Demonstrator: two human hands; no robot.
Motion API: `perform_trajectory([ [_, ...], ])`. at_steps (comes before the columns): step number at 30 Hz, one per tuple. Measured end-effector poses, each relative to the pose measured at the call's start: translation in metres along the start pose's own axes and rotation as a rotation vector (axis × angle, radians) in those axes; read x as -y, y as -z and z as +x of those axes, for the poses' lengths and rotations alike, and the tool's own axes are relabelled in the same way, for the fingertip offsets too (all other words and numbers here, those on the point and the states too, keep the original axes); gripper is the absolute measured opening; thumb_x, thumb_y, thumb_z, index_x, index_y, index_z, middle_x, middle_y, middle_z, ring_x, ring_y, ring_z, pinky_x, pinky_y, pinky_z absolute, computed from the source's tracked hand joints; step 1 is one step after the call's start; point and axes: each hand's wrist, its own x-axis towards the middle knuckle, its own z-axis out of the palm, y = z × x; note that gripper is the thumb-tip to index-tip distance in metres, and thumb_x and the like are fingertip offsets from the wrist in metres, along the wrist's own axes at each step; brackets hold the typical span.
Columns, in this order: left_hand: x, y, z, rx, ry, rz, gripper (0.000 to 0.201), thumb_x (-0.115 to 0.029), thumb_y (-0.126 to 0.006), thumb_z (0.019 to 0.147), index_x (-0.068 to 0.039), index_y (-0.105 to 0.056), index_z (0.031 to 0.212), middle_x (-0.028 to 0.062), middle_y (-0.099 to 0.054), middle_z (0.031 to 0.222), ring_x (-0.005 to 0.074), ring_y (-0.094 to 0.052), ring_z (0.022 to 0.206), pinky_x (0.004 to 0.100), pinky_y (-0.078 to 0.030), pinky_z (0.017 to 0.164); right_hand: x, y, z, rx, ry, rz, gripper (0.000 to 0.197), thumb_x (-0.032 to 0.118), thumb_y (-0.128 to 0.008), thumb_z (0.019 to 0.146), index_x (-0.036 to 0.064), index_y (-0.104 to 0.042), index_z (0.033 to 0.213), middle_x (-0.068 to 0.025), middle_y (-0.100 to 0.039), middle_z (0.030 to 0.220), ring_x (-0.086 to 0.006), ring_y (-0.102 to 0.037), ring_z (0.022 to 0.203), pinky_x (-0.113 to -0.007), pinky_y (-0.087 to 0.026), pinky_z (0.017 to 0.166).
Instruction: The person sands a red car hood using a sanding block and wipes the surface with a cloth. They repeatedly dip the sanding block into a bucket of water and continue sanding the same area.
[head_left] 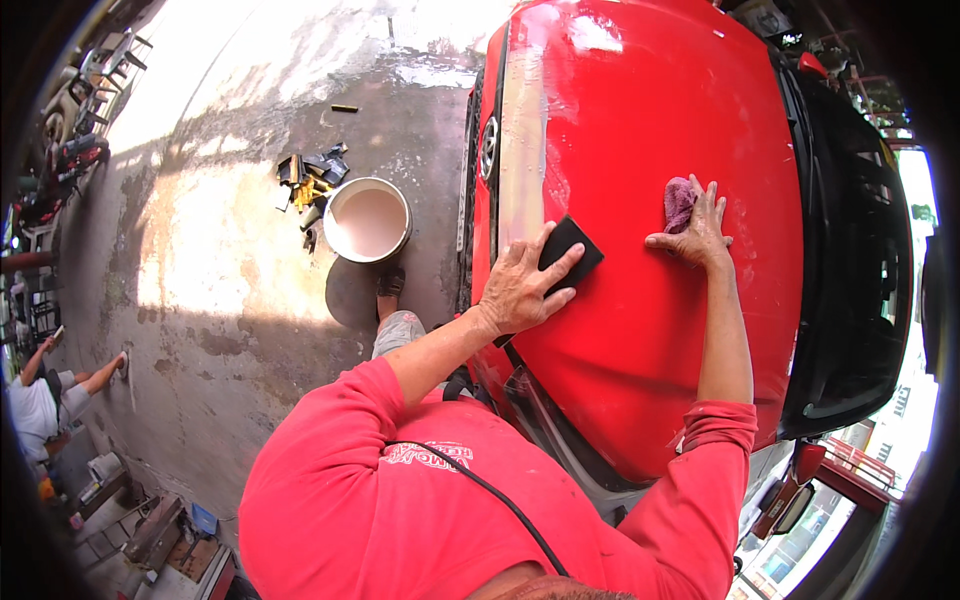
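Fingers of my L hand (518, 288): clasping blk pad (566, 243); R hand (702, 238): splayed at cloth (679, 205); hood (650, 110): front strip (522, 150) prob. sanded, rest not.

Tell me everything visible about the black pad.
The black pad looks matte, with straight edges and one corner pointing toward the picture's top. It may be sanding material, though its texture is unclear. It rests on the red hood, partly hidden by the left hand, whose fingers spread over it.

Red hood (640, 310), black pad (565, 236)
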Motion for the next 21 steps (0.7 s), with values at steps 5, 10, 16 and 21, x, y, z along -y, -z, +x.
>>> perform_trajectory([
  [5,0.124,0.0,0.098,-0.12,0.081,-0.029,0.069,-0.051,-0.071,0.096,-0.023,-0.058,0.158,0.0266,-0.049,0.156,0.0452,-0.055,0.127,0.0516,-0.047,0.111,-0.004,-0.004,0.002,-0.009,-0.006,0.052,0.175,0.072,-0.102,0.029,0.0367,-0.009,0.173,-0.0079,0.006,0.183,-0.0377,0.005,0.168,-0.091,-0.015,0.117],
  [10,0.212,-0.017,0.212,-0.202,0.614,0.045,0.071,-0.059,-0.065,0.099,-0.021,-0.056,0.159,0.0316,-0.053,0.151,0.0485,-0.054,0.132,0.0569,-0.047,0.11,0.02,0.001,0.008,-0.013,-0.017,0.066,0.175,0.071,-0.101,0.028,0.037,-0.01,0.173,-0.0082,0.004,0.183,-0.0379,0.004,0.168,-0.091,-0.014,0.118],
  [16,0.112,-0.001,0.131,-0.084,-0.06,-0.002,0.069,-0.054,-0.072,0.094,-0.027,-0.06,0.157,0.0272,-0.047,0.158,0.0425,-0.058,0.121,0.0541,-0.051,0.107,0.007,-0.002,-0.003,-0.011,-0.08,0.039,0.177,0.082,-0.094,0.027,0.0331,-0.007,0.174,-0.0098,0.003,0.183,-0.0393,0.003,0.168,-0.09,-0.016,0.118],
  [21,0.254,-0.006,0.263,-0.213,0.265,0.01,0.067,-0.058,-0.065,0.099,-0.023,-0.06,0.156,0.0285,-0.053,0.151,0.0467,-0.058,0.124,0.0531,-0.053,0.104,0.038,-0.032,-0.034,-0.469,-0.021,0.056,0.155,0.077,-0.088,0.062,0.0133,-0.004,0.175,-0.0156,0.001,0.183,-0.041,-0.001,0.168,-0.076,-0.009,0.127],
])
